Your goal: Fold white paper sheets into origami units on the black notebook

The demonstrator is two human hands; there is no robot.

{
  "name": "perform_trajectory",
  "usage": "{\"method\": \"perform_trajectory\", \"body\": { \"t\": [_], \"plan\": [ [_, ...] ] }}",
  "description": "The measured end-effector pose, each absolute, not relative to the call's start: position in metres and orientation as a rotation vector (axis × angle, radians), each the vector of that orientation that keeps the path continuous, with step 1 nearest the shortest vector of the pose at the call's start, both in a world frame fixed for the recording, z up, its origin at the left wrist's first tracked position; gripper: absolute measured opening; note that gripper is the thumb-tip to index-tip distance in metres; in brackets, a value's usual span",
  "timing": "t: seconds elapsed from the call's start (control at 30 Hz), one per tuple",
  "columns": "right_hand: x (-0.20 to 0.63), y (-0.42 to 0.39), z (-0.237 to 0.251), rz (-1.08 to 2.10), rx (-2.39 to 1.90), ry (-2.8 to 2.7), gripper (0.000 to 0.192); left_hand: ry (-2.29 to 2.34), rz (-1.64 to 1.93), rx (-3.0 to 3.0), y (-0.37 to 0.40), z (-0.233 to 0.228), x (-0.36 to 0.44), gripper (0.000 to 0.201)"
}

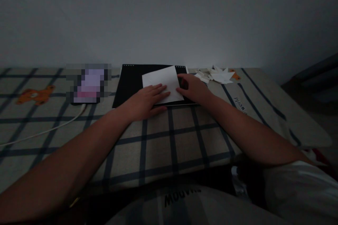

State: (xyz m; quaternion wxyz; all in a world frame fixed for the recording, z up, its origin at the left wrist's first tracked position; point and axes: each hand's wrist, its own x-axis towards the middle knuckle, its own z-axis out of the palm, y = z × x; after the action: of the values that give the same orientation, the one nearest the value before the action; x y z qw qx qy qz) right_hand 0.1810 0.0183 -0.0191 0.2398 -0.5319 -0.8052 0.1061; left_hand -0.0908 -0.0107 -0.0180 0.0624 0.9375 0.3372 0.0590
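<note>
A white sheet of paper lies on a black board or pad resting on a checked bedcover. My left hand lies flat with its fingers spread on the sheet's near left part. My right hand presses fingertips on the sheet's right edge, fingers curled down onto the board. Neither hand lifts the sheet.
A pile of small folded white paper pieces sits right of the board. A blurred phone with a white cable lies to the left. A plain wall rises behind. The bed's edge drops off at right.
</note>
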Motion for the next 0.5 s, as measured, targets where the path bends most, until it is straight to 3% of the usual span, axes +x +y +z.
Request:
{"method": "perform_trajectory", "body": {
  "t": [0.07,0.13,0.3,0.5],
  "plan": [
    [0.181,0.015,-0.020,0.153,-1.400,-2.241,0.071,1.016,0.168,2.829,-0.011,-0.017,-0.091,0.069],
    [0.181,0.012,-0.020,0.044,-1.331,-2.313,0.074,1.018,0.159,2.825,-0.012,-0.017,-0.091,0.069],
    [0.181,0.006,-0.018,0.021,-1.038,-2.609,0.045,1.046,0.105,2.813,-0.015,-0.013,-0.088,0.074],
    [0.181,0.016,-0.028,0.320,-0.857,-2.699,0.046,1.142,0.109,2.749,-0.017,-0.007,-0.084,0.064]
  ]
}}
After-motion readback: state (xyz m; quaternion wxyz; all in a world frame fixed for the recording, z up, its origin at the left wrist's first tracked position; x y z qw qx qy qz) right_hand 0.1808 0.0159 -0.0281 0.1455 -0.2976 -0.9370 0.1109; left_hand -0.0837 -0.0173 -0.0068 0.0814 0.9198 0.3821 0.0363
